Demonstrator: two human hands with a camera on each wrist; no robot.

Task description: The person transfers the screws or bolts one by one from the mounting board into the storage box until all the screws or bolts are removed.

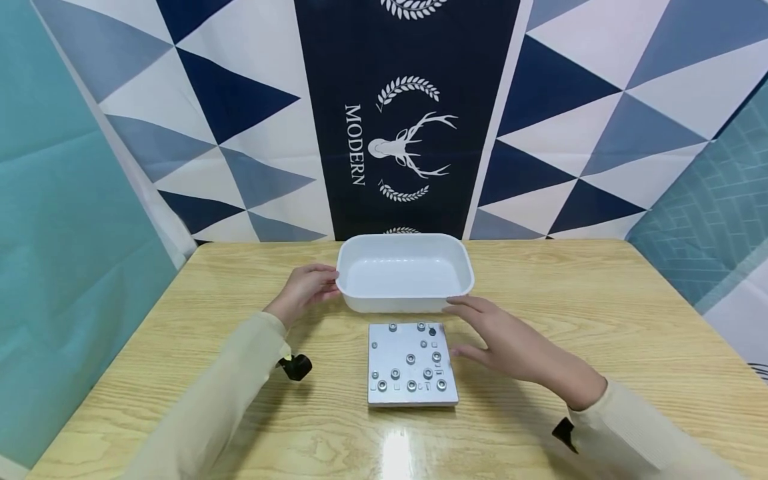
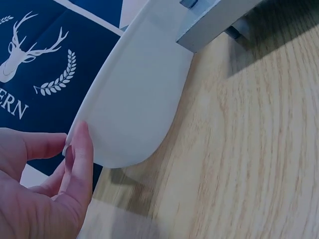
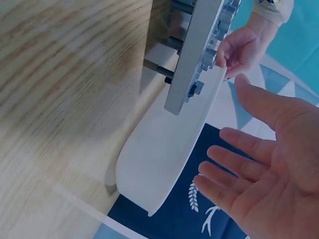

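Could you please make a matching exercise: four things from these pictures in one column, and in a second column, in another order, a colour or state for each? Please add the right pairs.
Column 1
1. tub
2. metal plate
3. left hand
4. right hand

Column 2
A. fingers extended, holding nothing
B. silver, with bolts
C. white, with rounded corners
D. pinching the tub's rim

Pairs: 1-C, 2-B, 3-D, 4-A

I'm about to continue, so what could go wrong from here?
The white tub could swing or slip, held at one end by only the left grip. Pulled nearer, it might knock the metal plate just in front. The right grip, open beside the plate, could nudge it.
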